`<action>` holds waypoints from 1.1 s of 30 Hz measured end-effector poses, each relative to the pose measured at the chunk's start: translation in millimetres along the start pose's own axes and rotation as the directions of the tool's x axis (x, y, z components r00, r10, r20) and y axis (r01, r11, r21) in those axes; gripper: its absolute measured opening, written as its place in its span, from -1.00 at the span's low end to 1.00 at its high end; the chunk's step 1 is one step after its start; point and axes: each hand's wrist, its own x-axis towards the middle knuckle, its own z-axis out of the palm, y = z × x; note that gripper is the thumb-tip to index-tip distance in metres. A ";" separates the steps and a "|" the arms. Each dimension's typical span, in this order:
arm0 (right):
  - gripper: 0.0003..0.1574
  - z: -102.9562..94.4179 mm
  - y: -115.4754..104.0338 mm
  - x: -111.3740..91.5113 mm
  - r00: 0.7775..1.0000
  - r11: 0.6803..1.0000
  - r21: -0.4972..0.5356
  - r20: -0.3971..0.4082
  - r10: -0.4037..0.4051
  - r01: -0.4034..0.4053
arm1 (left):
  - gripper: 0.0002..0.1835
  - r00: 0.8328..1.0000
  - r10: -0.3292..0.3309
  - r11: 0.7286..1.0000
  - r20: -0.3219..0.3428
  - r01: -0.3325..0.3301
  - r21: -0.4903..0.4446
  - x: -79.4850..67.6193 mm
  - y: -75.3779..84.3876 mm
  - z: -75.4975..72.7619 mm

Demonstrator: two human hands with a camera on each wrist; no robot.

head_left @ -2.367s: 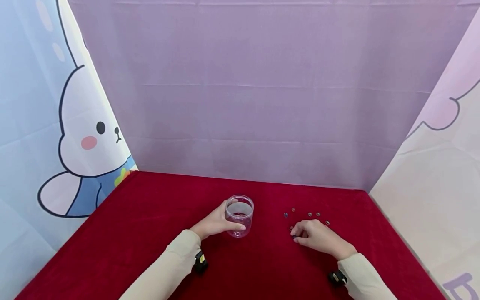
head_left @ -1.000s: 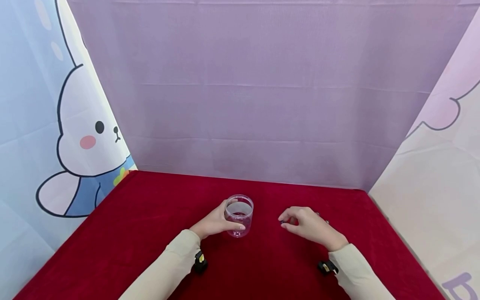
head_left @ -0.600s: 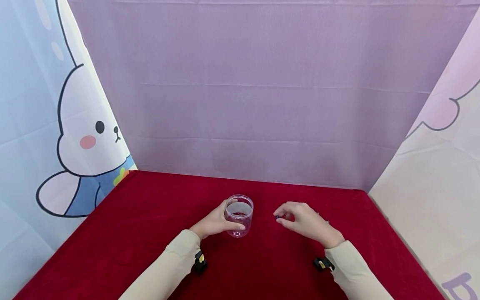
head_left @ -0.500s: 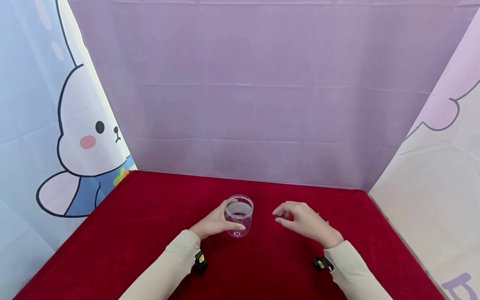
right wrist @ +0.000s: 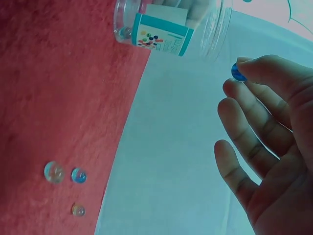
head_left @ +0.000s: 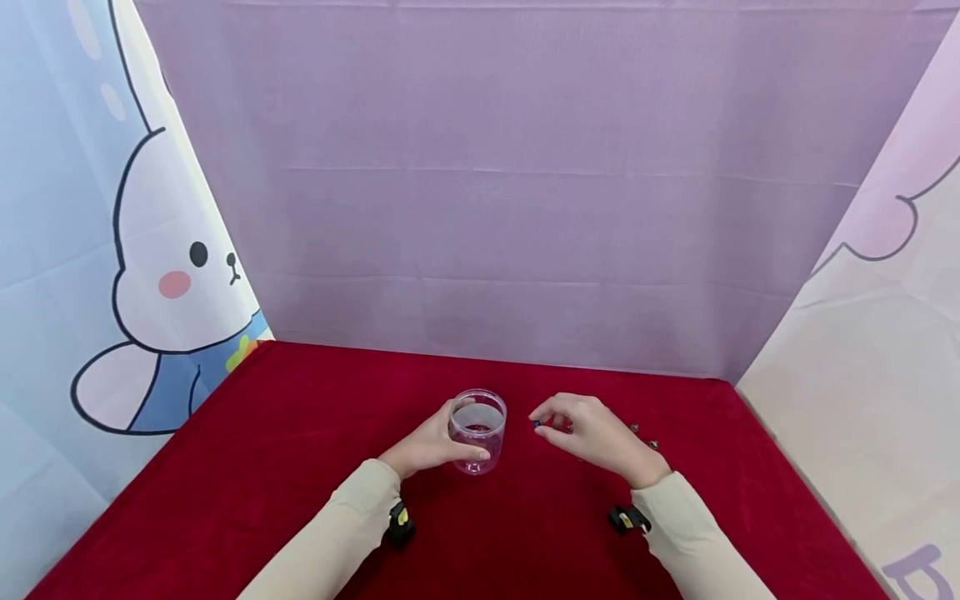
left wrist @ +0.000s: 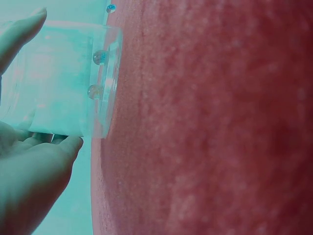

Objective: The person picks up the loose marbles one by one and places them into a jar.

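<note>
My left hand [head_left: 431, 446] grips the side of a clear plastic jar [head_left: 482, 417] standing upright on the red cloth. The jar's mouth is open at the top, and a label [right wrist: 163, 36] shows in the right wrist view. Through its wall near the base I see a marble [right wrist: 125, 33]. To the jar's right, my right hand [head_left: 592, 437] pinches a blue marble [right wrist: 237, 73] between thumb and index finger, raised above the cloth and apart from the jar. The other fingers are spread and loosely bent in the right wrist view.
Loose glass marbles [right wrist: 54, 172] lie on the red cloth [head_left: 322, 400]; one marble [head_left: 654, 444] sits right of my right hand. Behind the table hangs a plain purple curtain [head_left: 480, 208]. A rabbit-printed cloth [head_left: 172, 233] closes the left side, a pale cloth [head_left: 885, 375] the right.
My right hand has picked up the blue marble from among the others, lifted it and carried it left toward the jar. My left hand and the jar have stayed put.
</note>
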 end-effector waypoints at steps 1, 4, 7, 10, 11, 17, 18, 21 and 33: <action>-0.74 0.5 -0.8 0.9 1.000 1.000 0.001 -0.003 -0.003 0.003 | 0.04 1.000 -0.001 1.000 0.001 0.001 -0.001 0.2 -0.2 0.1; -0.73 2.7 -2.9 3.6 1.000 1.000 0.007 -0.012 -0.014 0.014 | 0.03 1.000 -0.002 1.000 0.005 0.002 -0.002 0.6 -0.8 0.1; -0.72 5.3 -5.8 7.0 1.000 1.000 0.012 -0.017 -0.020 0.020 | 0.03 1.000 0.001 1.000 0.006 -0.001 -0.002 0.6 -0.8 0.1; -0.72 7.9 -8.5 11.3 0.999 1.000 0.018 -0.026 -0.024 0.024 | 0.03 1.000 0.005 1.000 0.007 -0.005 -0.003 0.9 -0.6 -0.1; -0.72 8.7 -9.7 12.7 0.999 1.000 0.021 -0.028 -0.023 0.023 | 0.03 1.000 0.006 1.000 0.007 -0.006 -0.005 1.0 -0.6 -0.1; -0.71 15.1 -13.5 21.1 0.999 0.999 0.035 -0.043 -0.026 0.028 | 0.01 1.000 0.012 1.000 0.012 -0.011 -0.020 1.9 -1.4 0.1; -0.71 16.3 -13.9 22.5 0.999 0.999 0.035 -0.044 -0.025 0.026 | 0.01 1.000 0.013 1.000 0.014 -0.012 -0.022 1.9 -1.3 0.0; -0.72 19.5 -14.8 26.6 0.999 0.999 0.037 -0.048 -0.023 0.025 | 0.02 1.000 0.013 1.000 0.015 -0.013 -0.020 1.8 -0.4 -0.1; -0.71 33.3 -18.7 40.2 0.997 0.998 0.059 -0.070 -0.009 0.013 | 0.02 0.999 0.023 0.999 0.022 -0.022 -0.033 1.1 -1.3 -0.9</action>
